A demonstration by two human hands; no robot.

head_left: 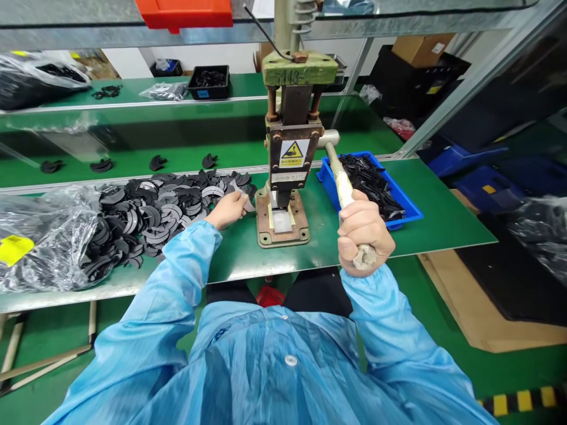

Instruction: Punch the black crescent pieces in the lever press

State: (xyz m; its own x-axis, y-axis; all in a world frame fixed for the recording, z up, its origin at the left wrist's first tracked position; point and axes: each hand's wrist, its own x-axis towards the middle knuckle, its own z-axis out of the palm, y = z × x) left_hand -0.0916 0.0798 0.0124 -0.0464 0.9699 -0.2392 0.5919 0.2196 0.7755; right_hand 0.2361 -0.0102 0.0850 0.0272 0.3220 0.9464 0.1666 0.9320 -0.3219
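Note:
Midway across the green bench stands a hand press (295, 144) with a warning label on its front and a pale block (282, 222) on its base. My right hand (365, 233) is wrapped round the press's taped lever (341, 177). Just left of the base, my left hand (231, 209) pinches a grey curved piece (246, 199). Beside and behind that hand spreads a heap of dark curved pieces (155, 215), some of them spilling from a clear plastic bag (48, 236).
Right of the press sits a blue bin (410, 211) full of black parts. Several dark pieces (101, 165) lie spaced along the bench behind the heap. Farther back are a black tray (209, 93) and bags. An orange-red bin (186, 13) hangs overhead at the shelf edge.

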